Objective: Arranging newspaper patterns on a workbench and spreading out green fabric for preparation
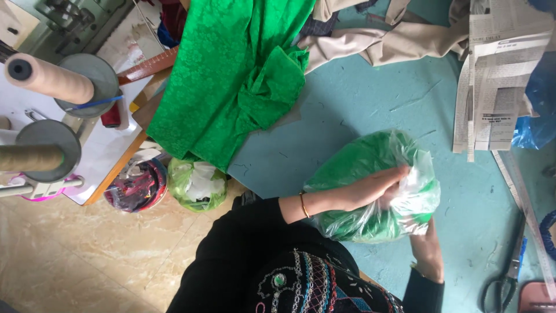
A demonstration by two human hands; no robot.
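Note:
A clear plastic bag (353, 162) stuffed with green fabric lies on the teal table (359, 104). My left hand (370, 186), with a gold bangle at the wrist, lies across the top of the bag, and its fingertips are tucked under the crinkled plastic. At the bag's near lower edge, my right hand (427, 248) grips the plastic from below; its fingers are hidden behind the bag. A large piece of green patterned cloth (231, 75) lies spread on the table beyond the bag, apart from both hands.
Beige cloth (394, 40), folded newspaper (498, 81) and a blue plastic bag (538, 110) lie at the table's far side. Scissors (509, 272) and a measuring tape (527, 208) are at the right. Thread cones (46, 78), a small green bag (197, 185) and a bin (136, 185) stand at the left.

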